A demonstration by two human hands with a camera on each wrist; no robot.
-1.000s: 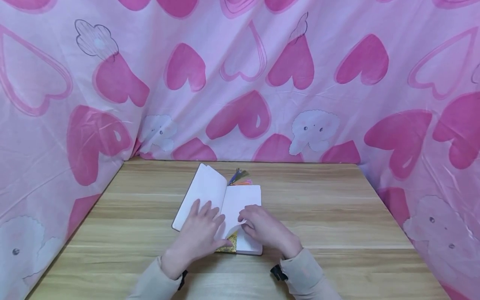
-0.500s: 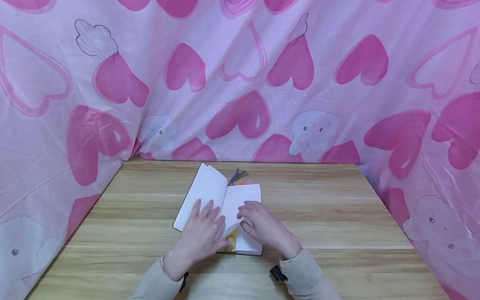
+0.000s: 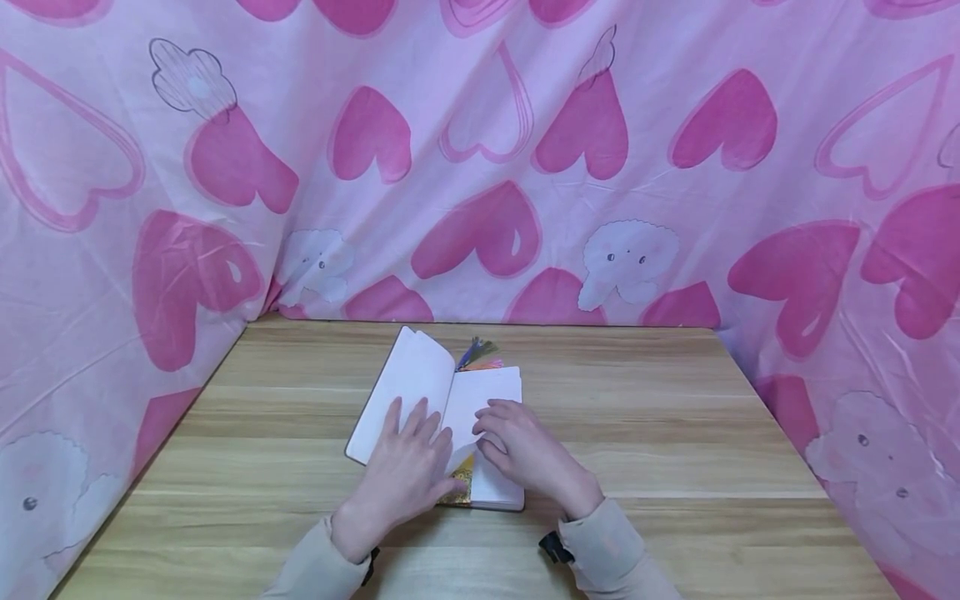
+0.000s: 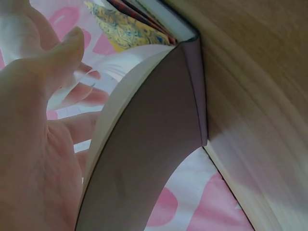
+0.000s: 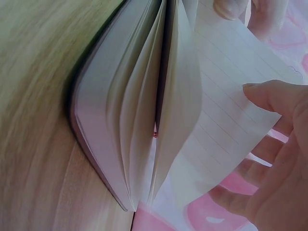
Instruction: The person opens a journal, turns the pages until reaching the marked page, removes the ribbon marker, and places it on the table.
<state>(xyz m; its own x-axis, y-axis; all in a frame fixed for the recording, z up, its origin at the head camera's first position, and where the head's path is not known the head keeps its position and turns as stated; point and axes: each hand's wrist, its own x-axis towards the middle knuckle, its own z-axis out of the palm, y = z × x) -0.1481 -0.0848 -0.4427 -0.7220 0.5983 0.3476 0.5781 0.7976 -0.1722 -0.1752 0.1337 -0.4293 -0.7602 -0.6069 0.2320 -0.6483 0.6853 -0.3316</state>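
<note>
An open notebook [image 3: 483,396] with a dark cover lies on the table, its left cover and pages tilted up. My left hand [image 3: 408,462] rests on the left-hand pages with fingers spread, thumb reaching over a gold patterned bookmark [image 3: 459,490]. Tassels [image 3: 480,354] in blue, olive and pink stick out past the notebook's top edge. With thumb on one face and fingers behind, my right hand [image 3: 528,450] pinches a lined page [image 5: 226,86] and lifts its edge. The left wrist view shows the yellow-and-blue bookmark [image 4: 132,31] standing out from between the pages.
Under the notebook is a wood-grain table [image 3: 660,400]. A pink cloth [image 3: 480,200] with hearts and white cartoon animals hangs along the table's back and both sides. Dark straps [image 3: 557,547] show at the beige cuffs.
My right hand has moved slightly up and left, raising the page a little, so more of the gold bookmark's upper part shows. The left hand has barely shifted.
</note>
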